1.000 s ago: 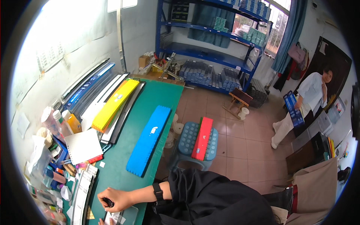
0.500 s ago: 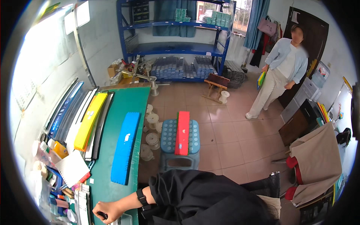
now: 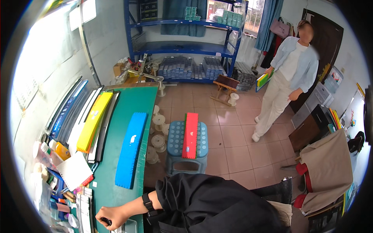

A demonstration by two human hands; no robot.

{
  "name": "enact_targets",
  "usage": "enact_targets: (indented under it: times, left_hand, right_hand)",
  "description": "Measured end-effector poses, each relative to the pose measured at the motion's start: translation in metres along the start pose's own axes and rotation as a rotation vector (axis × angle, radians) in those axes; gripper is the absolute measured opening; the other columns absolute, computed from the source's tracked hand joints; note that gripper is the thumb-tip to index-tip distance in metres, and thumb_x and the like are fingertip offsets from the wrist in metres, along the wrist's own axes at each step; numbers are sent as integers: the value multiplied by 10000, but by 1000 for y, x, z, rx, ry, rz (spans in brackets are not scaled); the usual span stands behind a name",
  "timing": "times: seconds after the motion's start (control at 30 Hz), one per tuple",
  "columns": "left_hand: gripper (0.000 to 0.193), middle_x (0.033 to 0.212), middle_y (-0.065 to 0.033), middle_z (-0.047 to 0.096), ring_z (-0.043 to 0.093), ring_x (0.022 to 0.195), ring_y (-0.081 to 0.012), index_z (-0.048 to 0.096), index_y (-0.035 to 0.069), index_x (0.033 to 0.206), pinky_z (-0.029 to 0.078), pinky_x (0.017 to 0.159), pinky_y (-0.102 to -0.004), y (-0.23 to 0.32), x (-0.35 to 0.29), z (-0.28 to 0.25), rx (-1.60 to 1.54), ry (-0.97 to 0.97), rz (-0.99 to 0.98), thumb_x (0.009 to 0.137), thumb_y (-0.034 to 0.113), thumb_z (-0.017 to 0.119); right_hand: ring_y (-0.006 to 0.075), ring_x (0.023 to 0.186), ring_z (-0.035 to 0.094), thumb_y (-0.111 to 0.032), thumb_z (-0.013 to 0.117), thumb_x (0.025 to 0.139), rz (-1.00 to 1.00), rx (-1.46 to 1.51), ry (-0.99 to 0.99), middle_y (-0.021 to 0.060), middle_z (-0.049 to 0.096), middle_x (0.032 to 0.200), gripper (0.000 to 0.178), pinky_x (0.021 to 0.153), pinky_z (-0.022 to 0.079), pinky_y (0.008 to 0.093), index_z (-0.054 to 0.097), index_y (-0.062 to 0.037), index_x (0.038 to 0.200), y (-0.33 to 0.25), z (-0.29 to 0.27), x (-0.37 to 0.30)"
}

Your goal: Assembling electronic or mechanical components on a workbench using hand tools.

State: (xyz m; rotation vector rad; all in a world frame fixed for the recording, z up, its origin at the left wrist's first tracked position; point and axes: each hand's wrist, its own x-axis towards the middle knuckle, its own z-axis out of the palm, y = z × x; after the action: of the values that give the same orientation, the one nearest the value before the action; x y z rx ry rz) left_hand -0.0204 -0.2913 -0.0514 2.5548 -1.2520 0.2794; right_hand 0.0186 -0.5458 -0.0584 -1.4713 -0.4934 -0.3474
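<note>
In the head view, the right hand [image 3: 112,217] is at the near left, low over the green table [image 3: 132,99]. Its grip is closed tightly around a small dark object [image 3: 105,221] — only one end appears between the fingers, so I am not sure of its kind. The fist is perhaps so tight to keep this short piece steady. Just beside, at the near border, is a clear plastic piece [image 3: 131,226], partly cut off. The left hand is outside this view, and I cannot tell the state of its grip.

Farther along the table lies a long blue strip [image 3: 131,151], set apart from the yellow strips [image 3: 94,121] at the left, probably so that it can be reached easily. The yellow ones lie lengthwise over other long pieces, which seems to save width. A sheet of white paper [image 3: 74,171] lies among small supplies at the left side.

To the right, a blue-grey stool [image 3: 175,141] bears a red strip [image 3: 190,136] with green below it; it seems to serve as extra surface near the worker. At the far right stands another person [image 3: 289,72], who holds coloured flat pieces [image 3: 264,80] low at the side — maybe just for carrying
</note>
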Motion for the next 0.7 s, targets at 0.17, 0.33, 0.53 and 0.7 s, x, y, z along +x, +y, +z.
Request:
enact_targets:
  times: [0.17, 0.33, 0.53, 0.7]
  left_hand:
    - [948, 1545, -269, 386, 294, 1472, -428, 445, 56, 1498, 179, 1184, -642, 5, 1, 1, -18, 35, 14, 782, 597, 751]
    - [904, 1559, -262, 372, 283, 1476, -430, 454, 143, 1514, 161, 1193, -641, -5, -2, 11, -39, 51, 14, 788, 592, 752]
    - [902, 1561, -254, 374, 285, 1476, -429, 449, 140, 1517, 167, 1191, -642, -11, -6, 16, -28, 53, -19, 798, 600, 741]
    - [931, 1551, -254, 390, 300, 1471, -421, 442, 83, 1508, 180, 1184, -644, 11, 4, -11, 19, -77, -67, 796, 601, 743]
  right_hand:
    - [145, 558, 587, -63, 707, 656, 35, 23, -26, 60, 603, 619, 175, 524, 443, 285, 538, -21, 651, -2, -1, -1]
    - [148, 559, 586, -66, 705, 659, 85, 87, -48, 61, 600, 619, 174, 525, 444, 289, 536, -24, 657, -12, -2, -2]
    - [153, 566, 585, -69, 705, 658, -30, 10, -21, 61, 598, 619, 176, 528, 446, 293, 535, -22, 660, 0, 0, 0]
    - [161, 572, 573, -65, 699, 640, -31, -33, 19, 68, 589, 626, 178, 529, 442, 294, 528, -18, 652, -2, 0, 0]
